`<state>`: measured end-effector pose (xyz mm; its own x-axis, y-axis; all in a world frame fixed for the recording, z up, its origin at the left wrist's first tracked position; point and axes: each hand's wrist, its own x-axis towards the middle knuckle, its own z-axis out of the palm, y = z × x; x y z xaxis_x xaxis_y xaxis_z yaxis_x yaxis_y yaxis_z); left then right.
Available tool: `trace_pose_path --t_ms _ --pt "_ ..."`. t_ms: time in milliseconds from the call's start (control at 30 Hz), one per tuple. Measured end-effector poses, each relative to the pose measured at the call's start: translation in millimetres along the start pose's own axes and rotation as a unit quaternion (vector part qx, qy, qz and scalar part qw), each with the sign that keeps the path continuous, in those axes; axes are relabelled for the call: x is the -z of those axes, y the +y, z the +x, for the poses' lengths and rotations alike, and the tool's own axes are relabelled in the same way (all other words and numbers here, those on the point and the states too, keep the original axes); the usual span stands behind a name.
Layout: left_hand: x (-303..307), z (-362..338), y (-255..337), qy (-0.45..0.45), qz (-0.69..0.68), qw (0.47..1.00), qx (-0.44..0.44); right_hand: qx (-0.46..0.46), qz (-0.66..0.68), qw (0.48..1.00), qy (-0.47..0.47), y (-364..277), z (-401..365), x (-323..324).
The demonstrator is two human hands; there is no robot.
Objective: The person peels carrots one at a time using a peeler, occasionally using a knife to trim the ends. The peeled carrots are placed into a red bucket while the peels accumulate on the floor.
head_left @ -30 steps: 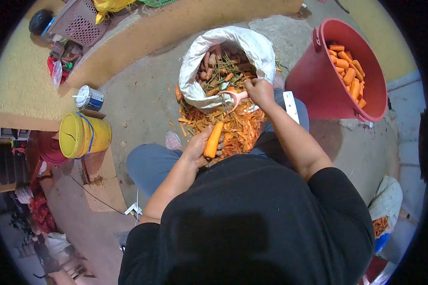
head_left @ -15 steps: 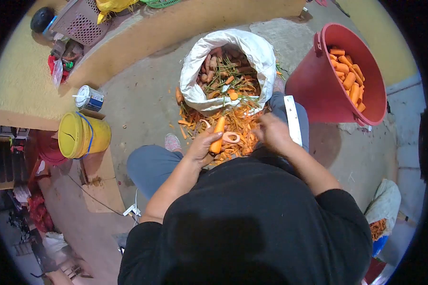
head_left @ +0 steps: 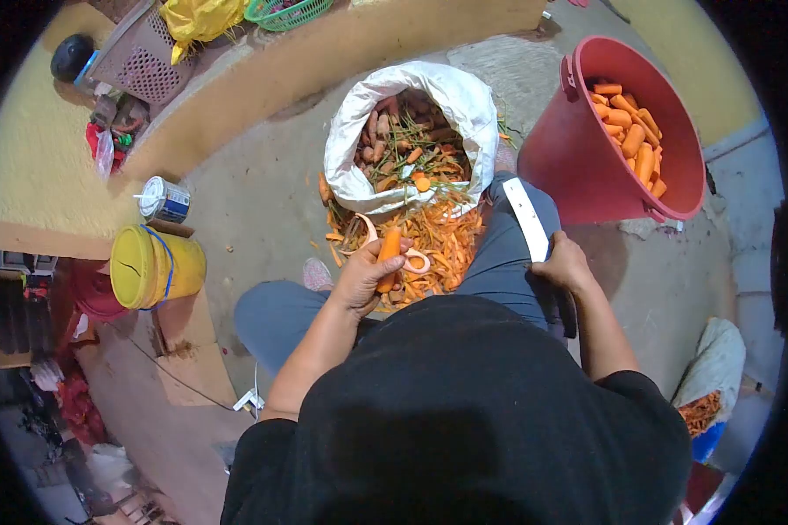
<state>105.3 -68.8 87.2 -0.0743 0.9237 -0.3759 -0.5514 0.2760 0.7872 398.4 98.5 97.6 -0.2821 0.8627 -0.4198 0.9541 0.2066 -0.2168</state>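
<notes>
My left hand (head_left: 361, 278) is closed around an orange carrot (head_left: 390, 257), held upright over the pile of peelings. A pale pink tool with a ring-shaped end (head_left: 418, 262) shows beside the carrot at the same fingers; its middle is hidden. My right hand (head_left: 566, 261) is closed at the lower end of a long, flat white strip (head_left: 525, 219), shaped like a knife blade, that lies along my right thigh. Ahead of my hands stands a white sack (head_left: 346, 166) with its rim rolled down, holding unpeeled carrots and green stalks.
Orange peelings (head_left: 446, 241) cover the floor before the sack. At the right, a tall red bin (head_left: 556, 149) holds peeled carrots. A yellow bucket (head_left: 136, 267) and a paint can (head_left: 164, 199) stand left. A low wall (head_left: 271, 83) curves behind; a cable (head_left: 179, 378) crosses the floor.
My right hand has moved from over the peelings to the lower end of the white strip, whose top has tilted left. The carrot has shifted slightly left and stays in my left hand.
</notes>
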Motion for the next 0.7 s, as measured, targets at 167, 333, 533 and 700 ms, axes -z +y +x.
trace_pose_path --t_ms 167,333,533,700 --pt "-7 -8 8 -0.014 0.047 0.999 0.015 0.121 0.340 0.928 -0.096 -6 15 -11" --pt "-21 -7 12 -0.013 0.138 0.990 0.013 0.306 0.266 0.908 -0.107 -100 0 -1" --pt "-16 -9 16 0.010 0.189 0.980 0.060 0.382 0.154 0.908 -0.068 -148 -9 6" --pt "-10 -1 -1 -0.014 0.166 0.985 -0.036 0.405 0.190 0.891 -0.077 -153 -3 -3"
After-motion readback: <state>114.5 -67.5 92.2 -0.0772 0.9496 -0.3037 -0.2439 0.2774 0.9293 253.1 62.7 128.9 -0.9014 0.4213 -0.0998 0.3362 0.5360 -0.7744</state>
